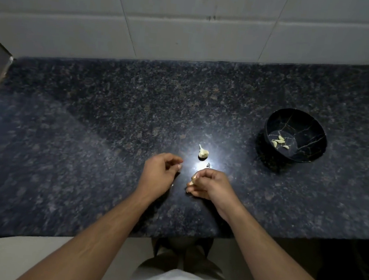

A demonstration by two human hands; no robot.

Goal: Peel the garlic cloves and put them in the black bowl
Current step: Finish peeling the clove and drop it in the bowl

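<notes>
Pale wall tiles [191,26] rise behind the dark speckled granite counter [89,129] that I stand at, and nothing on either carries any writing or label that I can read. Both my forearms reach forward over the counter's near edge, wrists a little bent, hands close together near the middle where a bright glare lies on the stone.

Off to my right, well apart from my hands, sits the black bowl [312,130], veined with thin gold lines, and a small cluster of peeled cloves [279,141] rests at its bottom.

My right hand [210,184] is turned knuckles up, fingers curled under, and it grips a garlic clove [193,179] whose pale end sticks out to the left of my thumb and forefinger. My left hand [159,173] hovers just beside it, fingers loosely curled, thumb and forefinger tips drawn near each other; whether they pinch a shred of skin I cannot tell, as it is too blurred.

Just beyond my hands a remnant of the garlic bulb [203,152] stands on the counter with its stalk pointing up. Between it and my right hand lies a tiny dark speck [208,164].
</notes>
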